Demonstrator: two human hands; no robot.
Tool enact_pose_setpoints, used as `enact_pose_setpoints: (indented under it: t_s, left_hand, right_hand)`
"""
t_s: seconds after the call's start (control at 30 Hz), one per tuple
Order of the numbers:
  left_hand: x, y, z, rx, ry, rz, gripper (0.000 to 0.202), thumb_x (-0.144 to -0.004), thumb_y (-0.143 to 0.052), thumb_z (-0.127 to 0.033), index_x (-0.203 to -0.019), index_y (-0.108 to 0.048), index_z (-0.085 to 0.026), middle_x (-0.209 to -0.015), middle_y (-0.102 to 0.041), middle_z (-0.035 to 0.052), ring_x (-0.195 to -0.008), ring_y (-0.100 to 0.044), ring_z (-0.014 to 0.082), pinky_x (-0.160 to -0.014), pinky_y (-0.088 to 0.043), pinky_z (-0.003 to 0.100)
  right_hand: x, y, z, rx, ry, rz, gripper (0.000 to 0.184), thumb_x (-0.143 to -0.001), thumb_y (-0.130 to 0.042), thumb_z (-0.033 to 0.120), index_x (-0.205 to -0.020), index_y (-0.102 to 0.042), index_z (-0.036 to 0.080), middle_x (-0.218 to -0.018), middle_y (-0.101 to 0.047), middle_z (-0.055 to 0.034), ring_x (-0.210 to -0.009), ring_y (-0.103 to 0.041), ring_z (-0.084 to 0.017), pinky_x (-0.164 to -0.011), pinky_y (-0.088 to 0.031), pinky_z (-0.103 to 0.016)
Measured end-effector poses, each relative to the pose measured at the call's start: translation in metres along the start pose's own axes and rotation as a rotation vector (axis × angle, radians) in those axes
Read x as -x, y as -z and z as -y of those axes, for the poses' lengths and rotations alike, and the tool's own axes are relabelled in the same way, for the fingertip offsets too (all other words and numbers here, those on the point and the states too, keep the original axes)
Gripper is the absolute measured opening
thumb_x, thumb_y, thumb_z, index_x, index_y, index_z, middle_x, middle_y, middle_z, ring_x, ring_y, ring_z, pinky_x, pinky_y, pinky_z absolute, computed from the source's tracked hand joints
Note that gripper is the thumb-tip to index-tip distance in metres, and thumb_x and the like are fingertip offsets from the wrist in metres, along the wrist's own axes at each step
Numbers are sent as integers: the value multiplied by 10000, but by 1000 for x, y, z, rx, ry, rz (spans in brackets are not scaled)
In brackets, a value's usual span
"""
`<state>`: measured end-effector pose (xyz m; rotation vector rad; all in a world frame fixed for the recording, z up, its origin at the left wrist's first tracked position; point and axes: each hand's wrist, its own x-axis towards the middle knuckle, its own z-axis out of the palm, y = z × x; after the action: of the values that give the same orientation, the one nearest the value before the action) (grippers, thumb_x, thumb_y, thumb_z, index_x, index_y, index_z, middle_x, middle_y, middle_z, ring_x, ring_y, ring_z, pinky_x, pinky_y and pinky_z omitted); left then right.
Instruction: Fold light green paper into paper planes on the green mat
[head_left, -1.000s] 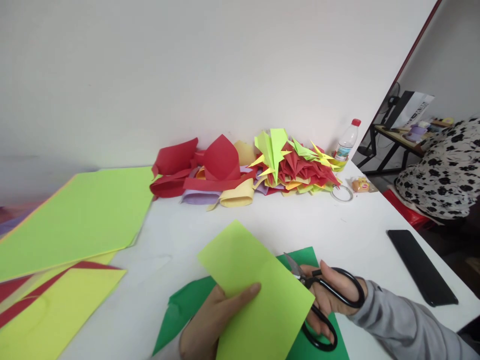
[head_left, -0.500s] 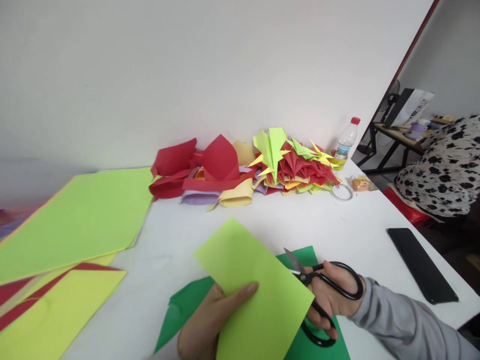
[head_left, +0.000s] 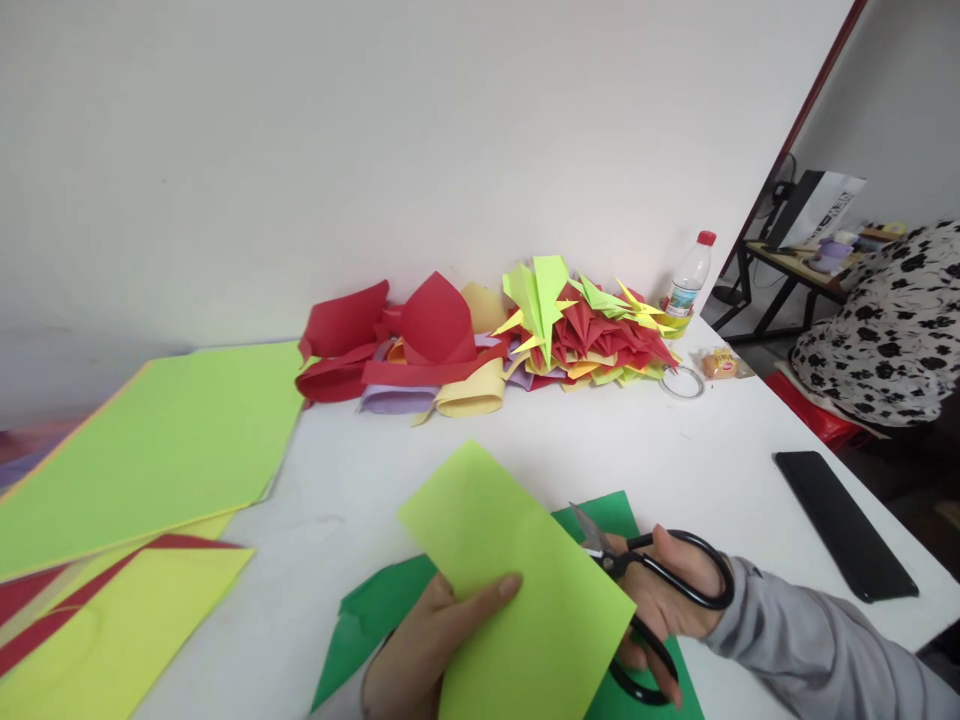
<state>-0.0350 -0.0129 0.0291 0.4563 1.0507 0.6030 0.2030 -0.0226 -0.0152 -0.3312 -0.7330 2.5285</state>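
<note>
Over the near side of the worktop [head_left: 360,460], black-handled scissors [head_left: 615,565] slant lengthwise, blades towards its back left corner, handles spread in the right hand [head_left: 675,590], partly behind a lime sheet [head_left: 544,600] the left hand [head_left: 431,640] pinches slightly nearer the right edge than before.

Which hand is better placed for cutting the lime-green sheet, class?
Probably the right hand: it holds the scissors close by the lime-green sheet, while the left hand is busy holding the sheet itself.
</note>
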Motion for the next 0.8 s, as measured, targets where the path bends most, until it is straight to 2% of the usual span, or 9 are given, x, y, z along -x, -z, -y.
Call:
enact_pose_setpoints:
  t_s: [0.2,0.3,0.47,0.53,0.67,0.8]
  left_hand:
    - [1,-3,1,27,19,14,429,-570,-867,-324,-904,-687,-124,-860,-767,151,-790,-723,365,-666,-576,437]
    - [0,-4,3,11,-7,25,450,-586,-859,-320,-950,-692,-113,-883,-765,159,-799,-722,362,-660,-573,422]
    - [-2,-3,6,9,-9,34,491,-614,-842,-326,-1026,-694,-104,-903,-763,165,-814,-719,365,-673,-571,431]
    - [-2,-2,7,4,-7,28,489,-617,-841,-331,-1025,-698,-102,-897,-763,166,-807,-719,369,-668,-571,433]
    - [-2,-2,6,10,-1,18,487,-626,-836,-322,-1039,-694,-107,-908,-762,167,-804,-720,371,-661,-573,433]
    - [0,-4,6,18,-4,17,468,-648,-822,-303,-1053,-690,-110,-923,-761,166,-817,-721,361,-667,-577,421]
  right_hand:
    - [-3,-7,3,-60,36,50,855,-691,-566,789,-1260,-354,187,-875,-634,-47,-511,-570,-140,-514,-485,-334]
    - [-3,-8,4,-51,16,58,895,-685,-537,815,-1300,-324,201,-883,-630,-40,-515,-566,-136,-515,-487,-333]
    - [-1,-4,3,-8,-8,48,956,-688,-320,907,-1328,-307,197,-832,-628,-32,-502,-535,-122,-516,-476,-331]
    - [-1,-3,3,-18,-4,40,977,-670,-290,924,-1333,-301,206,-859,-623,-32,-495,-530,-115,-510,-467,-326]
    - [0,-6,5,-45,22,29,947,-639,-357,927,-1290,-327,239,-944,-598,-25,-531,-568,-127,-497,-459,-317]
    - [0,-11,6,-47,49,8,869,-671,-434,881,-1240,-390,227,-926,-591,-22,-539,-553,-118,-465,-449,-292]
